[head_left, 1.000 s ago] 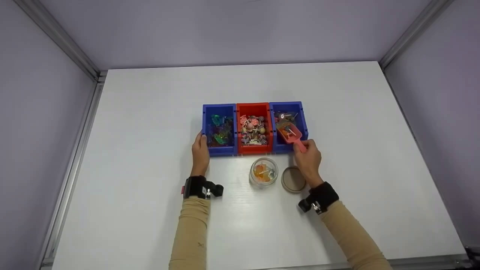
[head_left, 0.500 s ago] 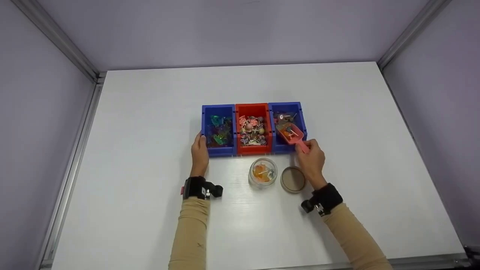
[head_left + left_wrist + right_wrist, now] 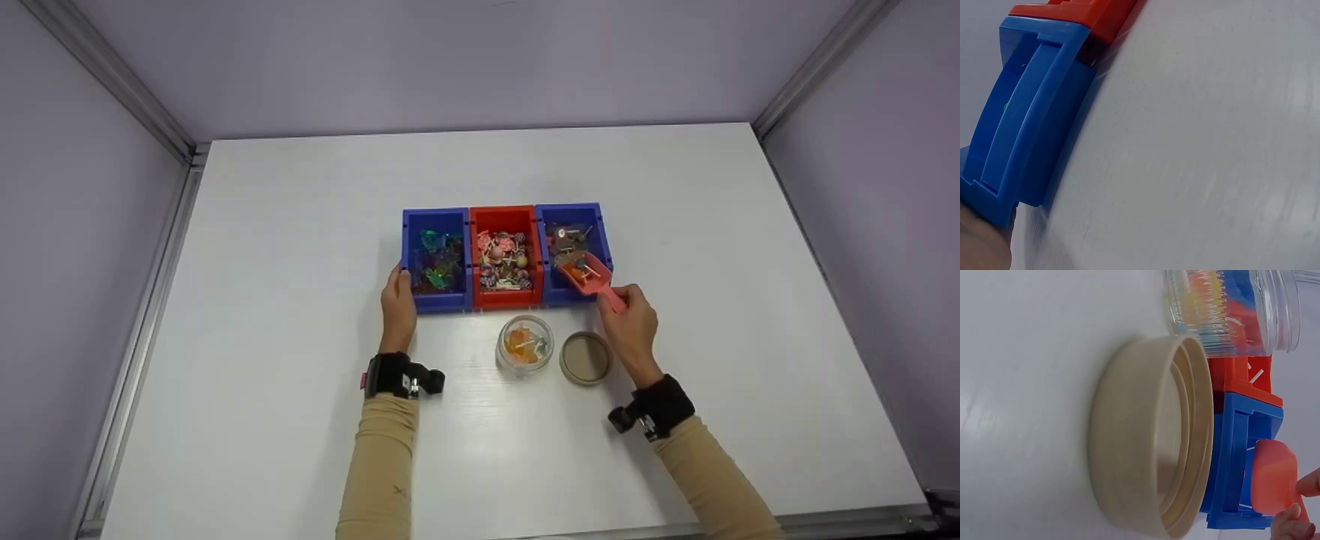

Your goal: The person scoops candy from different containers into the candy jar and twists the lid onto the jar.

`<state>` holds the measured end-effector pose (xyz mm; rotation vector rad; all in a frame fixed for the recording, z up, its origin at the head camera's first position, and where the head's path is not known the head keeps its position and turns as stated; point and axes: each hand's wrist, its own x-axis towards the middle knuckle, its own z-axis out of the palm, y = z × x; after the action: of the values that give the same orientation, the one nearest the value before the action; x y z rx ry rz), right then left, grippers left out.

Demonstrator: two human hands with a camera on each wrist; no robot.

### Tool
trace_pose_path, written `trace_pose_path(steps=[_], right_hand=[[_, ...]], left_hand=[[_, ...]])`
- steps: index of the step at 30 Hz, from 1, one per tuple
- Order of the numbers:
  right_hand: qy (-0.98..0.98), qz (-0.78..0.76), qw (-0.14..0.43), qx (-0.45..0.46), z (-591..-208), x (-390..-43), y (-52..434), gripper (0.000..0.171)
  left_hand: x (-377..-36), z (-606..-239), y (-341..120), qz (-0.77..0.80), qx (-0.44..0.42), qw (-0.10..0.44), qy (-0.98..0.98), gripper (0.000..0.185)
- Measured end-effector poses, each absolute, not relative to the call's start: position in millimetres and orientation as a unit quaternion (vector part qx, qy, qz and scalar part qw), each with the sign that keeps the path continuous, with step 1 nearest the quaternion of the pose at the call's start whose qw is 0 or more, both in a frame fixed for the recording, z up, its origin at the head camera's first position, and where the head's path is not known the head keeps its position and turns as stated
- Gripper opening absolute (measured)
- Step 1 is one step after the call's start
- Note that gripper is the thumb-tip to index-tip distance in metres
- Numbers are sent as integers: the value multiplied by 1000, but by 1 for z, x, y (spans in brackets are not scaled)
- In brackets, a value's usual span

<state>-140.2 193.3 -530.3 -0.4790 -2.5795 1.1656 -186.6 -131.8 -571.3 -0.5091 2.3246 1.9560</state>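
Since the earlier frames, your right hand [image 3: 628, 315] has drawn back toward you and slightly to the right, pulling the pink scoop [image 3: 587, 274] with it to the near edge of the right blue bin [image 3: 604, 240]. Your fingers pinch the scoop handle; the bowl carries a few orange candies and sits above the bin's front wall. Your left hand [image 3: 397, 307] has not shifted: it rests against the near left corner of the left blue bin [image 3: 409, 225], fingers fairly straight, bracing the row. The red bin [image 3: 504, 217] stands between the two blue ones, touching both.

The glass jar [image 3: 525, 346] stands just in front of the red bin, partly filled with orange candies. Its tan lid [image 3: 586, 358] lies upturned beside it, near your right wrist.

Risk: the scoop bowl is shallow, so tilting it while crossing to the jar would likely spill candies onto the white table [image 3: 300, 195]. A low wrist pass could also knock the lid or jar.
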Motion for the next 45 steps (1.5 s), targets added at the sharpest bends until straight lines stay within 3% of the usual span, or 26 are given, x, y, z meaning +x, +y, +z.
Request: trace_pose_path(steps=[16,30,45], right_hand=[[-789,573,121,-183,-538,-144,210,14],[-816,555,117,-117,-527,-138,226,16],[-820,564,86,-37,-480,-117,220,15]], left_hand=[[-187,-571,-134,631,-167,38,757,52],[-186,-570,-133,631,-166,44,757,53],[-187,-570,-133,636,-166,36,753,52]])
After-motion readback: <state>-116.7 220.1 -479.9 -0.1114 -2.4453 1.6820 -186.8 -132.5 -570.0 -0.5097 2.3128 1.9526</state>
